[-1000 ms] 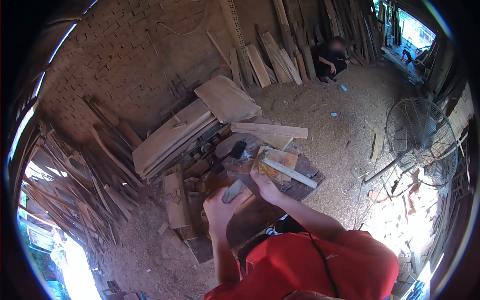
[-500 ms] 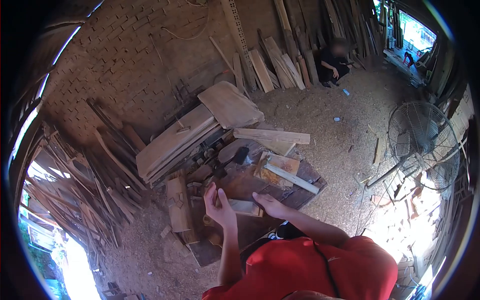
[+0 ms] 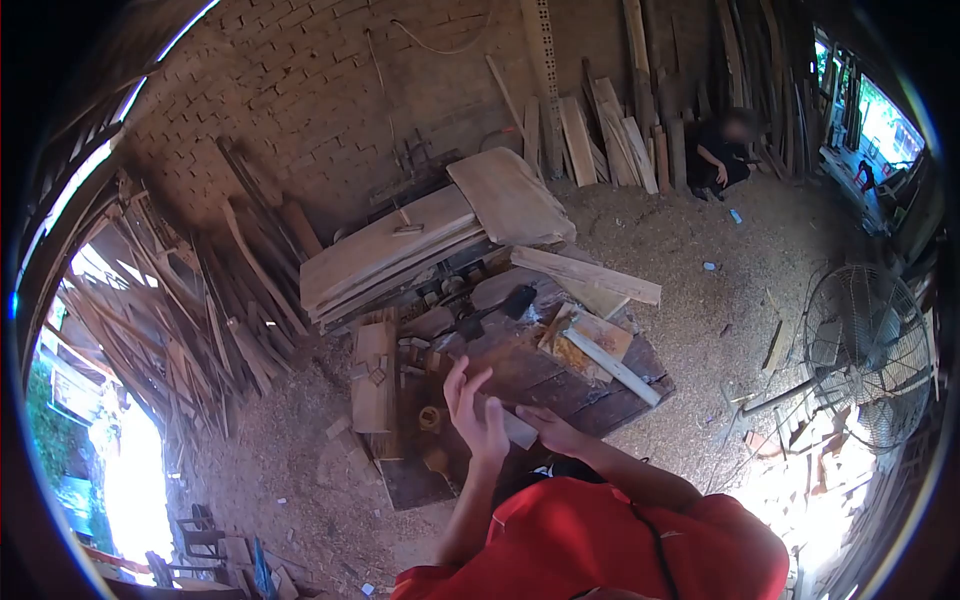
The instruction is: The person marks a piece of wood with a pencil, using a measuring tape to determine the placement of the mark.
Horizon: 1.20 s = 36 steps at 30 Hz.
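A small pale wood block (image 3: 519, 431) is held low in front of me, over the near edge of a dark workbench (image 3: 560, 385). My right hand (image 3: 556, 431) grips the block from the right. My left hand (image 3: 478, 412) is raised beside the block's left end with its fingers spread; whether the palm touches the block I cannot tell. A red shirt fills the bottom of the view.
On the bench lie a flat board with a light strip (image 3: 592, 342) and a black tool (image 3: 518, 298). Stacked planks (image 3: 390, 250) sit behind it. Scrap wood leans at left and along the brick wall. A floor fan (image 3: 865, 345) stands right. A person (image 3: 722, 155) crouches far back.
My left hand had gripped the wood piece; it has opened and lifted. My right hand left the board on the bench and took the block. The view swung left and down.
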Available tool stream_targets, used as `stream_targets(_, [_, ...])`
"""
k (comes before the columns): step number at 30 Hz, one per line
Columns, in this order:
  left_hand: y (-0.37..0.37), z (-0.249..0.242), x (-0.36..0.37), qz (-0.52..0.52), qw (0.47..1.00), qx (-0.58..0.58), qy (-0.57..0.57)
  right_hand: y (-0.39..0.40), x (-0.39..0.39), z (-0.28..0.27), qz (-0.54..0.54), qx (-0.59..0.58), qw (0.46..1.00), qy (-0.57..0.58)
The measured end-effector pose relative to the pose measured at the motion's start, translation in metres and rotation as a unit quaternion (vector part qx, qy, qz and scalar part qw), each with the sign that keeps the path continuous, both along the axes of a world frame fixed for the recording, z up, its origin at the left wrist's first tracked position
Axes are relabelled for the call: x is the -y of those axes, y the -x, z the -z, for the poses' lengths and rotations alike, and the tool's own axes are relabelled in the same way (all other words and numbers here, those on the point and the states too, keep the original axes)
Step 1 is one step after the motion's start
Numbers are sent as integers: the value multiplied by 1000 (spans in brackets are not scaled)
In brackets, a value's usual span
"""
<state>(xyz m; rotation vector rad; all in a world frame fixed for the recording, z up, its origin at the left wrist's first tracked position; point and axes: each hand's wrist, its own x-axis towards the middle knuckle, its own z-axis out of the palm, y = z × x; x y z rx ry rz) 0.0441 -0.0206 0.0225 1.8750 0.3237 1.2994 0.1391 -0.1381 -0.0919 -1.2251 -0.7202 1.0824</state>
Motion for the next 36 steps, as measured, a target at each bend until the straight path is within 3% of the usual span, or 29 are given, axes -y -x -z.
stream_targets(3, [6, 19, -11, 2, 998, -40, 40, 6, 0, -46, -26, -18, 999, 22])
stream_targets(7, [14, 26, -24, -2, 994, 60, 95, 13, -9, -62, -44, 23, 998, -48])
stream_targets(11, [26, 38, -21, -26, 988, 109, 104, 11, -16, 10, -53, 23, 998, 37])
stream_targets(15, [33, 48, -25, -28, 987, 125, 94, 18, -32, -9, -68, 150, 986, 39])
stream_targets(19, [29, 41, -21, -73, 982, 142, 100, 26, -53, -41, -61, 105, 991, -52])
stream_targets(22, [33, 50, -19, -85, 980, 162, 77, 13, -72, 34, -92, 1, 996, 21])
stream_targets(25, [40, 57, -16, -60, 988, 127, 66, 0, -77, 21, -133, 163, 977, 41])
stream_targets(28, [45, 56, -16, -82, 988, 123, 51, 20, -66, -42, -150, 86, 984, 35])
stream_targets(31, [46, 58, -13, -113, 985, 122, 35, 20, -52, -33, -140, 14, 990, 30])
stream_targets(34, [52, 60, -13, -110, 986, 120, 34, -3, -49, 20, -193, 219, 952, 94])
stream_targets(36, [50, 59, -13, -113, 985, 122, 38, 5, -45, 5, -160, 139, 971, 113])
